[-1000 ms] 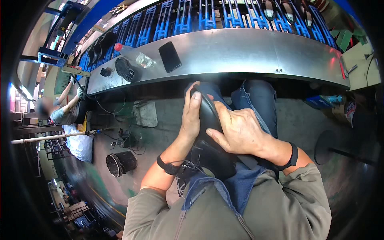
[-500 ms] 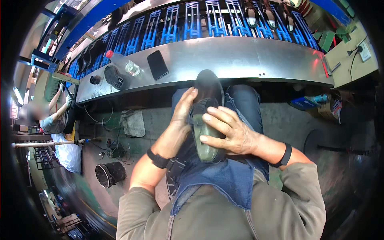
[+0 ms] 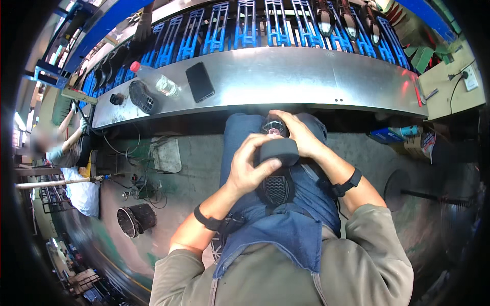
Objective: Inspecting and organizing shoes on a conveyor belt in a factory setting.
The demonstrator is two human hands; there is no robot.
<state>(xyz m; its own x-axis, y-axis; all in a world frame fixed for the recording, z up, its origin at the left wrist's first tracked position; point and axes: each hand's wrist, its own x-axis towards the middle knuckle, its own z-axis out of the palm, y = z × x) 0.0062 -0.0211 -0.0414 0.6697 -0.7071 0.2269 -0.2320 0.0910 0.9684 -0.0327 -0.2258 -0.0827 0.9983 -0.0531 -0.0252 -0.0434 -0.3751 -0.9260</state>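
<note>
A dark shoe (image 3: 276,189) lies over my lap between my thighs, its patterned sole showing near my apron. The thick black heel block (image 3: 279,151) faces up toward me. My left hand (image 3: 248,164) is closed round the heel's left side, thumb along its near edge. Against the shoe's far right side rests my right hand (image 3: 300,133), its fingers curved over the far end, partly hidden. Just beyond the heel, a dark glossy part with a pinkish patch shows between my hands.
Ahead runs a metal ledge (image 3: 265,76) with a phone (image 3: 199,81), a clear red-capped bottle (image 3: 155,80) and a black sole-shaped piece (image 3: 141,97). Behind it stand blue racks (image 3: 246,25), some bearing shoes (image 3: 348,20). A black bucket (image 3: 137,220) is on the floor at left. Another person (image 3: 66,148) works far left.
The shoe has been turned over: before, its upper and greenish front faced me, now heel and sole do. My left hand has moved onto the heel, my right to the far side.
</note>
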